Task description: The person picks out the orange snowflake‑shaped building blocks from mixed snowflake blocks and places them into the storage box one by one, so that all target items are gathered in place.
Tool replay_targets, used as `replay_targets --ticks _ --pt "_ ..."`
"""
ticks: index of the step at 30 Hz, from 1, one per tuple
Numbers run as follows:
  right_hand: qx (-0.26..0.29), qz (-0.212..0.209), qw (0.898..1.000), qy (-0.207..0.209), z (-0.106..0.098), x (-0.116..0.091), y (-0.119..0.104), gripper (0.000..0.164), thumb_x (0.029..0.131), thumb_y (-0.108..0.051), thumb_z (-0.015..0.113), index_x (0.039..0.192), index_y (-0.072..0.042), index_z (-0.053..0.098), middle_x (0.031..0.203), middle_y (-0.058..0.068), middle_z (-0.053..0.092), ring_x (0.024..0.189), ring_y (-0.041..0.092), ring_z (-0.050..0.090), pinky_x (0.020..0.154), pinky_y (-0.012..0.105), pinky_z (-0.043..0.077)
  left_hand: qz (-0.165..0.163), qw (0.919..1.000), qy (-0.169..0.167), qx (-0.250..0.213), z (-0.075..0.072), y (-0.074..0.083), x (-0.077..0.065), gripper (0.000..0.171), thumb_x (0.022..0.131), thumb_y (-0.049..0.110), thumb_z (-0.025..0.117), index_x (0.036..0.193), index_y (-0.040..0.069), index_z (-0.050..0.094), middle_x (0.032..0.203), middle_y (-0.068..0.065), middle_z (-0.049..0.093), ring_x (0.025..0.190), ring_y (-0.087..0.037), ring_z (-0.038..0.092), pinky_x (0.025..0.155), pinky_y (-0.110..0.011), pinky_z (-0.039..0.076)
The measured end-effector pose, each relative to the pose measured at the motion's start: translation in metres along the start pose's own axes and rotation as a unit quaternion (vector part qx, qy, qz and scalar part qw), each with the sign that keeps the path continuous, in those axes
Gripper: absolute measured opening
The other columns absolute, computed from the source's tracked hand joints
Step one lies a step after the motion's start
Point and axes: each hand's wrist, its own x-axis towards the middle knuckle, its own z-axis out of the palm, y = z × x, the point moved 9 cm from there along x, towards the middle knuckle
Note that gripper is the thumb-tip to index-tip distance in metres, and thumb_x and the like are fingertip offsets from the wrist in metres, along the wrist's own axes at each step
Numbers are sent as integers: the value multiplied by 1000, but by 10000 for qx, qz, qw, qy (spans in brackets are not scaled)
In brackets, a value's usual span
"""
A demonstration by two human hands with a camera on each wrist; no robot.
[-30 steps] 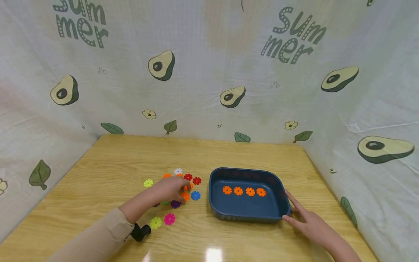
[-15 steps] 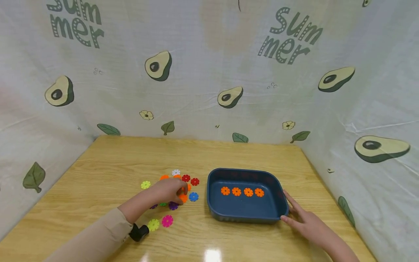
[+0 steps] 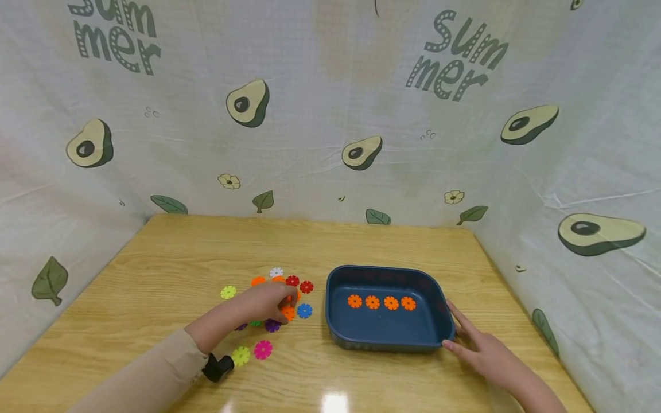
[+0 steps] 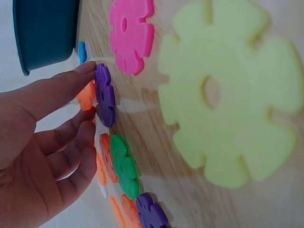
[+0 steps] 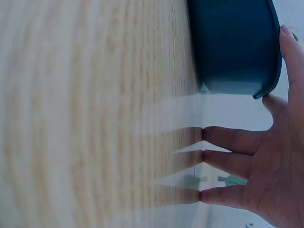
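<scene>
My left hand [image 3: 268, 301] is low over a loose group of plastic snowflake discs, thumb and index fingertip at opposite sides of an orange snowflake disc [image 4: 86, 96]. In the head view part of this orange disc [image 3: 288, 313] shows at the thumb, the rest hidden by the hand. Close to the thumb lies a purple disc [image 4: 105, 95], with a green disc [image 4: 124, 166] farther along. My right hand [image 3: 488, 355] has its fingers spread, thumb and index touching the right end of a dark blue tray [image 3: 387, 332]. Inside it several orange discs [image 3: 391, 303] form a row.
Around the left hand lie a blue disc [image 3: 304, 311], red discs [image 3: 307, 287], a white disc [image 3: 276, 272], a pink disc [image 3: 263, 350] and yellow-green discs [image 3: 240, 356]. A patterned cloth [image 3: 310, 115] hangs behind and beside the wooden table [image 3: 217, 241].
The whole head view has shifted slightly left. My left hand stays at the orange disc, and my right hand keeps its place at the tray.
</scene>
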Motion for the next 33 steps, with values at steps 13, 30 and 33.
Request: replay_targets --ticks 13,30,33 --pt "-8 -1 10000 18 0 -1 -1 82 96 -43 59 158 -23 8 127 31 56 118 59 46 91 71 34 -61 9995 5 -325 -2 2 -5 28 78 12 83 93 21 62 73 8 53 66 -11 49 61 -28 46" --pt "-71 -154 9998 138 -4 -1 -5 81 96 -41 59 158 -19 11 125 31 58 116 58 48 90 70 35 1124 9854 663 -1091 -36 36 -1 29 80 2 79 103 14 65 72 10 53 64 -7 47 60 -24 47" --pt "-101 -167 9997 161 -4 -1 -5 81 96 -41 60 158 -19 12 124 31 58 115 58 48 90 70 35 1228 9837 675 -1128 -42 47 0 28 82 5 78 104 16 65 74 11 54 65 -7 49 61 -24 48"
